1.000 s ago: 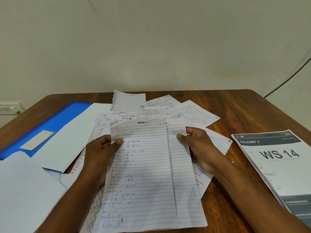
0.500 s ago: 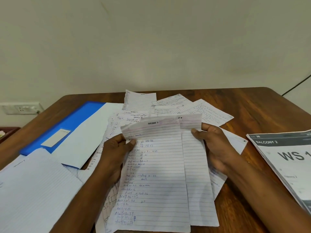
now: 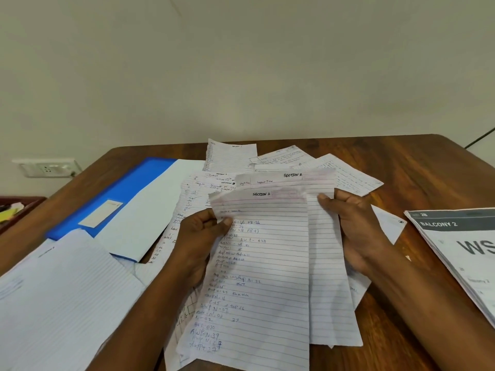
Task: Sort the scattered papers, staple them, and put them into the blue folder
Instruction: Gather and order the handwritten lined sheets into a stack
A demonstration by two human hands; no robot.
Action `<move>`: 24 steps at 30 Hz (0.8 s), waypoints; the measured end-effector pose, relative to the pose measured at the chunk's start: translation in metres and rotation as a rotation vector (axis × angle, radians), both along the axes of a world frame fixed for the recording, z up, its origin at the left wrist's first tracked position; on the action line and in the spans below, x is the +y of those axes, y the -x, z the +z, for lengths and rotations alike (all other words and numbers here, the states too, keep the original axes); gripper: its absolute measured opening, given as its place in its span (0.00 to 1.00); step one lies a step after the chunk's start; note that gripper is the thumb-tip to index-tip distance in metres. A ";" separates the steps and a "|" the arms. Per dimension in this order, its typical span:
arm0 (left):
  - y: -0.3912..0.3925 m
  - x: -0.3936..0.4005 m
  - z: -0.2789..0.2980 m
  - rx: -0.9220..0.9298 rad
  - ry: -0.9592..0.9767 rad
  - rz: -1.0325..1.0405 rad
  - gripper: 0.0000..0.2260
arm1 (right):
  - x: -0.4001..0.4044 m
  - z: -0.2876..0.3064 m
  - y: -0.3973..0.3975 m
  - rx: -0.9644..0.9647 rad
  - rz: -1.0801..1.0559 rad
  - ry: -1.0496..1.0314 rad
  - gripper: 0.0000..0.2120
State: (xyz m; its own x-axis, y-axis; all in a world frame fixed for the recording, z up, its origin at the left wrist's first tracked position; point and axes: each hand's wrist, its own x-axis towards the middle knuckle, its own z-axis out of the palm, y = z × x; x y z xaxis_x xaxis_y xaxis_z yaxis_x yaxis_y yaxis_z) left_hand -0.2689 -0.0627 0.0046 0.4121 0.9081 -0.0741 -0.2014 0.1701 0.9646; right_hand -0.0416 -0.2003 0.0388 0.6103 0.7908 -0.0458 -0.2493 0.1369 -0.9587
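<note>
Wall socket [image 3: 45, 167] far left of the folder, on the wall. A reddish tray [image 3: 16, 210] with yellow scraps sits left of the folder, off the table edge. Lined pad [image 3: 61, 298] lies just near-left of the folder, its corner overlapping it. The blue folder [image 3: 112, 199] lies flat on the wood table [image 3: 415, 167], a white label on its cover and a white sheet [image 3: 150, 210] covering its right half. Right of the folder, scattered papers [image 3: 289, 162] fan over the table, handwritten, several overlapping. Left hand [image 3: 198, 242], just right of the folder, pinches the left edge of the "Section 1" page [image 3: 262, 277], thumb on top, fingers curled beneath. That page is lifted, lined, with blue handwriting down its left side, top edge rumpled. Behind it sits the "Section 2" page [image 3: 324, 236], offset right and up. Right hand [image 3: 356, 228], well right of the folder, grips the right edge of that back page, thumb on the front, fingers curled behind it. Far right of the folder, a printed stack [image 3: 460, 250] reading "BALCONY 2" and "WS" lies at the table's edge, partly cut off. A dark cable [image 3: 479, 137] runs down the wall past the far right corner.
</note>
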 end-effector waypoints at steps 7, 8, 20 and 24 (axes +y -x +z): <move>-0.003 -0.003 0.002 -0.002 -0.018 0.022 0.14 | -0.001 0.001 0.019 -0.042 0.050 0.018 0.10; -0.002 -0.003 0.003 0.007 -0.021 0.026 0.14 | -0.001 0.002 0.021 -0.053 0.044 0.017 0.09; -0.004 -0.007 0.012 0.050 -0.039 0.075 0.09 | -0.001 0.000 0.043 -0.285 0.094 0.098 0.13; -0.003 -0.007 0.011 0.049 -0.068 0.084 0.10 | -0.001 -0.007 0.043 -0.331 0.161 0.046 0.08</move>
State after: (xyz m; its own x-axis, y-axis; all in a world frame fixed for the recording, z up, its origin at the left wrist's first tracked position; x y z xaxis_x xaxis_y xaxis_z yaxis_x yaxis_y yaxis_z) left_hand -0.2662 -0.0695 0.0153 0.3318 0.9429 -0.0297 -0.1645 0.0888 0.9824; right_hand -0.0846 -0.2016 0.0319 0.4662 0.8794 0.0958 0.0606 0.0763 -0.9952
